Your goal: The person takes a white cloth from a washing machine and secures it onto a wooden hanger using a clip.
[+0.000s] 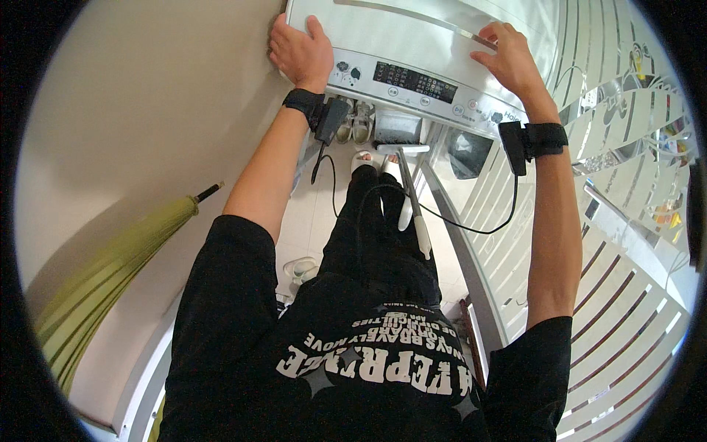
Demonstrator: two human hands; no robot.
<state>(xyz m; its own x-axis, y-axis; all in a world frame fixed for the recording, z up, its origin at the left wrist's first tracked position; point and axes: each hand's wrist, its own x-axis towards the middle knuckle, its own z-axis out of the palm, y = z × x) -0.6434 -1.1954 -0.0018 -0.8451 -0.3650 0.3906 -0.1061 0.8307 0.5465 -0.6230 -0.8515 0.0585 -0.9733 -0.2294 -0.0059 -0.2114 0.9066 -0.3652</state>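
A white top-loading Haier washing machine (381, 38) stands at the top of my view, with a dark display and buttons on its control panel (414, 83). My left hand (302, 54) rests on its left front corner, fingers along the side and thumb on top. Toward the right, my right hand (507, 58) is over the lid, fingertips curled at the end of a shiny trim strip (409, 16), thumb apart. Whether those fingertips grip the strip is hard to see. The lid lies down, so the drum is hidden. Each wrist wears a black strapped device with a cable.
A long-handled cleaning tool (411, 199) with a white head leans before my legs. Shoes (362, 124) and a grey bin-like container (397, 127) sit beneath the machine. A folded yellow-green umbrella (132, 259) is along the left wall. Striped glass panels (607, 265) flank my right arm.
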